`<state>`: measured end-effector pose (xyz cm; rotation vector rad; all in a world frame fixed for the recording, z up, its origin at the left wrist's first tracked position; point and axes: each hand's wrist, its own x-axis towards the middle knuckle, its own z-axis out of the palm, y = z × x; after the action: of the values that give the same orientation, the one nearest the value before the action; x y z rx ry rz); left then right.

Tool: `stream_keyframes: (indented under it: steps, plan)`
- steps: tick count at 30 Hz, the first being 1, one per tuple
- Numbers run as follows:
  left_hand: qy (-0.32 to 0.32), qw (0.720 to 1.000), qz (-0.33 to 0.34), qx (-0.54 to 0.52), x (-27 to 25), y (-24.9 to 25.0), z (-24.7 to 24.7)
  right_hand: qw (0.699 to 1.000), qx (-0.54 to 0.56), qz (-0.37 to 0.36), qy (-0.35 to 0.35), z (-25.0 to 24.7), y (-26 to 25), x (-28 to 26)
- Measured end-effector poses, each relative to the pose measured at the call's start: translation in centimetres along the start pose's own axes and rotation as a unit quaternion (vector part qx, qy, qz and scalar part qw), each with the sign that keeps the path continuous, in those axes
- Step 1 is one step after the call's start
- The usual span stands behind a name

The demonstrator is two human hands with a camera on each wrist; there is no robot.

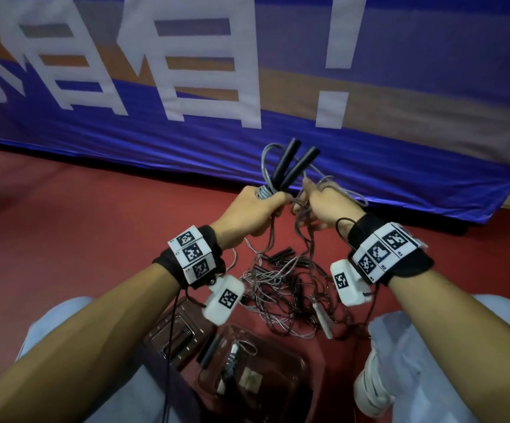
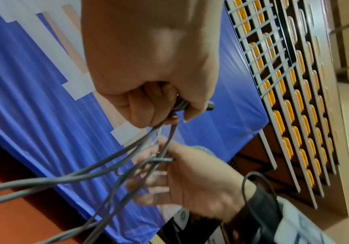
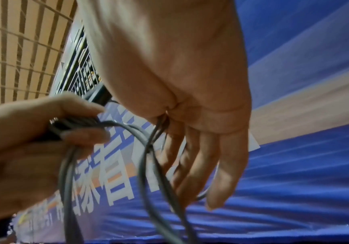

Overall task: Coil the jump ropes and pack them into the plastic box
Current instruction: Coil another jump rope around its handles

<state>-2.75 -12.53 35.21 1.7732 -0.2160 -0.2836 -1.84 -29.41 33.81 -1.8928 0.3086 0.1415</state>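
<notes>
The left hand (image 1: 249, 209) is clenched around the black handles (image 1: 293, 164) and a bundle of the grey rope (image 1: 265, 166); the right hand (image 1: 323, 206) pinches a loop just beside it. The cord looks light, springy and tangle-prone, best gripped near the handles. The plastic box (image 1: 290, 364) sits near, on the floor.

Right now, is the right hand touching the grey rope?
Touching. The right wrist view shows the grey rope pinched under the right hand's thumb.

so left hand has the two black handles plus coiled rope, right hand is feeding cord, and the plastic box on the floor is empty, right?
Not empty. The head view shows the plastic box already holding rope and a handle. The rest stands: left hand grips the black handles and coil, right hand holds the cord.
</notes>
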Motion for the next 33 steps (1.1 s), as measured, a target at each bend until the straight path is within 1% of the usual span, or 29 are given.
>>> stream_keyframes:
  steps: [2,5,6,8,10,11,12,14,15,17,19,21,23,24,27,30,33]
  plan:
    - [0.033,0.997,0.014,-0.068,0.3,0.6,-0.3,0.993,-0.119,-0.011,0.003,-0.5,1.1,0.7]
    - [0.112,0.980,0.040,-0.161,1.0,1.4,-1.6,0.963,-0.269,0.012,0.000,-1.5,2.6,1.3]
    - [0.137,0.972,0.045,-0.188,1.2,1.6,-2.1,0.955,-0.297,0.019,0.004,-1.7,2.9,1.4]
    - [0.180,0.960,0.049,-0.207,1.4,2.0,-3.0,0.950,-0.308,0.033,0.020,-2.2,3.1,1.7]
    - [0.224,0.956,0.054,-0.180,1.6,2.0,-3.7,0.956,-0.289,0.032,0.043,-2.7,2.9,2.0]
    - [0.247,0.955,0.057,-0.154,1.7,1.9,-4.1,0.961,-0.270,0.030,0.043,-2.8,2.6,2.0]
    - [0.267,0.954,0.059,-0.123,1.7,1.7,-4.3,0.972,-0.230,0.027,0.034,-2.9,2.3,1.9]
    - [0.283,0.955,0.062,-0.055,1.6,1.3,-4.7,0.994,-0.108,0.025,-0.003,-3.0,1.4,1.3]
    - [0.285,0.956,0.064,-0.020,1.6,1.0,-4.8,0.998,-0.054,0.018,-0.014,-2.9,1.0,1.0]
    - [0.290,0.953,0.080,0.035,1.3,0.7,-4.7,0.999,0.003,-0.011,-0.030,-2.8,0.0,0.3]
    - [0.276,0.953,0.108,0.060,1.2,0.7,-4.5,0.998,0.021,-0.038,-0.047,-2.7,-0.9,-0.2]
    - [0.210,0.970,0.114,0.037,1.1,0.8,-3.8,0.998,0.023,-0.040,-0.054,-2.3,-1.3,-0.5]
    - [0.131,0.988,0.084,0.017,0.7,0.9,-2.8,0.997,0.014,-0.040,-0.059,-1.7,-1.3,-0.9]
    - [0.103,0.992,0.067,0.017,0.4,0.9,-2.3,0.997,0.013,-0.044,-0.061,-1.3,-1.4,-1.2]
    - [0.046,0.997,0.038,0.043,-0.1,0.4,-0.8,0.997,0.013,-0.053,-0.062,-0.2,-1.7,-2.1]
    - [0.016,0.998,0.009,0.066,-0.2,-0.1,-0.2,0.998,-0.019,-0.045,-0.043,0.0,-2.1,-2.9]
    - [0.027,0.994,0.019,0.103,-0.2,-0.1,-0.2,0.998,-0.025,-0.043,-0.045,0.0,-2.0,-2.8]
